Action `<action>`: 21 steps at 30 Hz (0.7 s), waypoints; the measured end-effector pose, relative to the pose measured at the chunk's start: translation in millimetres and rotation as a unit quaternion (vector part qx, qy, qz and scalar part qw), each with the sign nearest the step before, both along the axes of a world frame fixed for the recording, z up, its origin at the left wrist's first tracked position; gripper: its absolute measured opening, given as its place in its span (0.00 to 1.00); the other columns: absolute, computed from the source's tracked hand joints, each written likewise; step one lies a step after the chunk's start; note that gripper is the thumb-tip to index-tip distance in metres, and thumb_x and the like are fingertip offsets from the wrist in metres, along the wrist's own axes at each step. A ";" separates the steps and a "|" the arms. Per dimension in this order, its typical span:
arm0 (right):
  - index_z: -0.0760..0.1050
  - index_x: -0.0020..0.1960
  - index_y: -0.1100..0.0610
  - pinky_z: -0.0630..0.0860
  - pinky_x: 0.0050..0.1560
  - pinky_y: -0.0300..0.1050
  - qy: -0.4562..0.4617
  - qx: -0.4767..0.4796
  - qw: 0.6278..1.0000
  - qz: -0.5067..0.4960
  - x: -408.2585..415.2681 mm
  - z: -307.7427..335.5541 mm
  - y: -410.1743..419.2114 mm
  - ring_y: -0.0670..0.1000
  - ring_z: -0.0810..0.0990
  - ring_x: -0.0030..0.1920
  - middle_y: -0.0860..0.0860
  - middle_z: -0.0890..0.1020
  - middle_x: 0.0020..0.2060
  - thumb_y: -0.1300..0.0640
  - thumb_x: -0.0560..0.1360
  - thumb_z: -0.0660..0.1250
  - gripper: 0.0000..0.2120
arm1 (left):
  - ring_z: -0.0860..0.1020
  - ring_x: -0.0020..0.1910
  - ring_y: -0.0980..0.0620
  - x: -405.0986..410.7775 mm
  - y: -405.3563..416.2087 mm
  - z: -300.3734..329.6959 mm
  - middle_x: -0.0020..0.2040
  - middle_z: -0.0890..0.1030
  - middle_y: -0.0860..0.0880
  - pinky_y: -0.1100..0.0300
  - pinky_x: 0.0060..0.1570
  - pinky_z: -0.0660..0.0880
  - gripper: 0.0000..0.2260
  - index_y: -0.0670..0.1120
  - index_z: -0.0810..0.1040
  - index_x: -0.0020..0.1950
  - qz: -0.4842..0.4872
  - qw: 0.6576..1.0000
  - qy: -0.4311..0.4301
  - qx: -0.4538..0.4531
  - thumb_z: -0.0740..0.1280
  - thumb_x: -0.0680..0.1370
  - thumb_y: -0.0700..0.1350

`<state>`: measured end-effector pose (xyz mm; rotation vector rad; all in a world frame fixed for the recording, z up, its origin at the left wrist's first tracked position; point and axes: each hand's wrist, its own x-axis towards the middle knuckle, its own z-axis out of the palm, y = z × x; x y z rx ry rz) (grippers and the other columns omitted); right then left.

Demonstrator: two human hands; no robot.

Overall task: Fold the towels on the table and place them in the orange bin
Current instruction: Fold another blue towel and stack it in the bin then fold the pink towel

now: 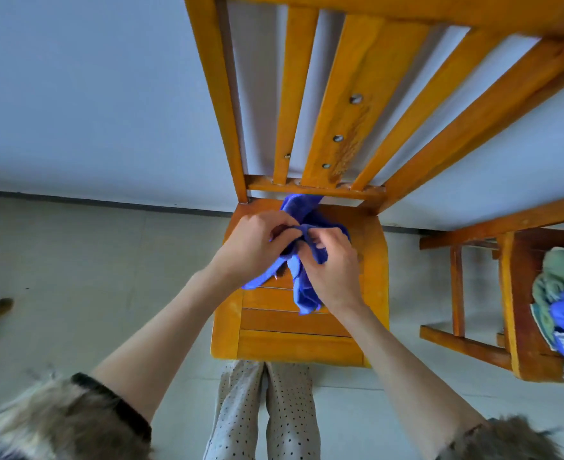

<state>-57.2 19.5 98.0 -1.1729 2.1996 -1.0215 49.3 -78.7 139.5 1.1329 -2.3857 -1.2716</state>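
Head view: left hand (pixel 254 244) is pinching the bunched blue towel (pixel 302 287) over the orange chair seat (pixel 373 260); right hand (pixel 332 270) is gripping it too; I'd find two corners and shake it flat before folding; more towels (pixel 562 293) are sitting far right; no readable writing anywhere.

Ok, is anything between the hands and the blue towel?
No. Both the left hand and right hand already grip the blue towel directly, above the chair seat.
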 end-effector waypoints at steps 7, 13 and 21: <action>0.78 0.51 0.59 0.69 0.46 0.35 0.029 0.017 0.999 0.005 -3.1 96.0 7.0 0.48 0.76 0.46 0.51 0.81 0.46 0.63 0.76 0.62 0.07 | 0.74 0.44 0.45 27.7 -3.0 84.4 0.46 0.71 0.47 0.60 0.45 0.70 0.08 0.40 0.80 0.52 -0.072 0.992 -0.024 -0.104 0.62 0.78 0.37; 0.77 0.50 0.61 0.64 0.45 0.20 0.071 -0.075 0.994 0.026 0.0 202.4 -2.9 0.46 0.74 0.44 0.52 0.80 0.45 0.66 0.77 0.60 0.07 | 0.74 0.48 0.42 50.9 -6.6 164.6 0.51 0.73 0.41 0.62 0.45 0.65 0.12 0.39 0.79 0.53 0.043 0.986 -0.053 -0.153 0.61 0.73 0.31; 0.79 0.49 0.57 0.69 0.49 0.36 0.096 -0.163 0.981 0.040 -5.3 327.1 -7.2 0.49 0.77 0.46 0.45 0.75 0.43 0.62 0.77 0.62 0.07 | 0.75 0.46 0.46 92.7 11.7 267.8 0.46 0.79 0.45 0.61 0.45 0.67 0.08 0.41 0.79 0.50 0.206 0.961 0.003 -0.187 0.63 0.74 0.35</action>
